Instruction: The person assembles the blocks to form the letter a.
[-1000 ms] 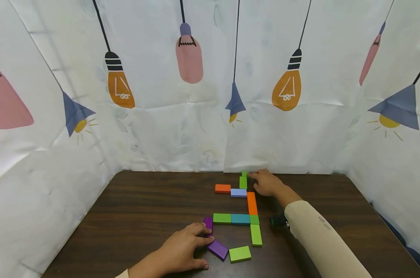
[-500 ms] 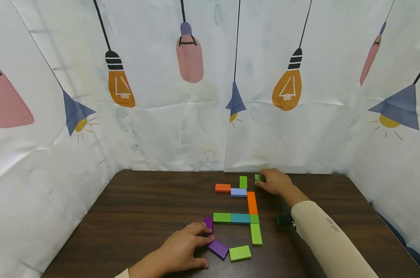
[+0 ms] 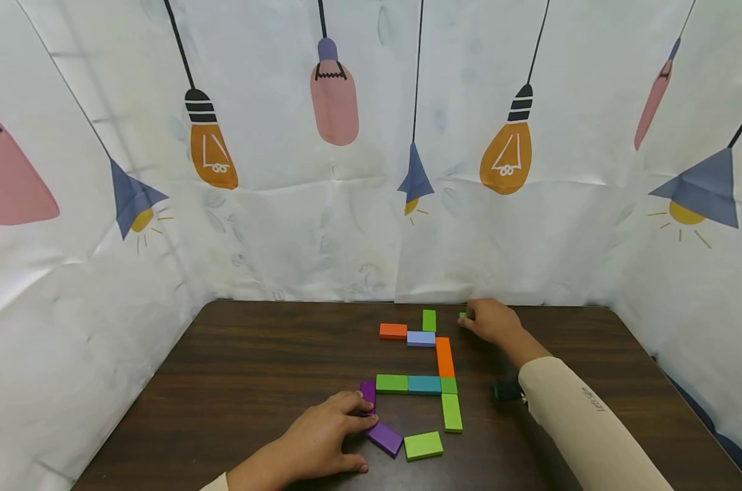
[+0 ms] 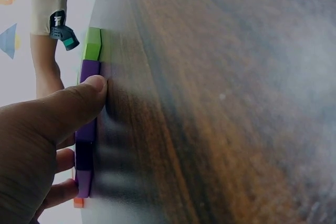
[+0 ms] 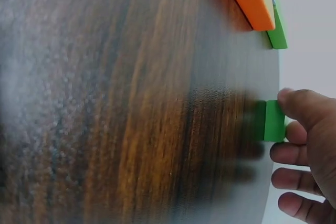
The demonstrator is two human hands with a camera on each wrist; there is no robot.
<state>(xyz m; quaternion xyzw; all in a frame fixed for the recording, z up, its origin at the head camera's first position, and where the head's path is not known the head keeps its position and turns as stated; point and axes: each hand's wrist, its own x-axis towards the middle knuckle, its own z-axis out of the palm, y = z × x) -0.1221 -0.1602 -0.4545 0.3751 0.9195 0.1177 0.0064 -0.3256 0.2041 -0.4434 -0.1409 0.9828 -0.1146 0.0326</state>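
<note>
At the far side of the table my right hand point(image 3: 492, 322) pinches a small green block point(image 5: 274, 121) between thumb and index finger; mostly the hand covers it in the head view. My left hand point(image 3: 322, 436) lies at the near left with loosely spread fingers. Its fingertips rest at a dark purple block point(image 3: 367, 392) and a lighter purple block point(image 3: 386, 438). Right of these lies a lime block point(image 3: 423, 446). A green block point(image 3: 429, 320), the one closest to my right hand, stands at the far end of the row.
A winding row links a red-orange block point(image 3: 393, 331), a lavender block point(image 3: 421, 339), an orange block point(image 3: 444, 357), a teal block point(image 3: 424, 385) and several green ones. Beyond the table's point(image 3: 224, 382) back edge hangs a white lamp-print curtain point(image 3: 285, 232).
My right hand has drawn the small green block rightward, away from the end of the row, and slightly nearer. The left hand and the other blocks have stayed in place.
</note>
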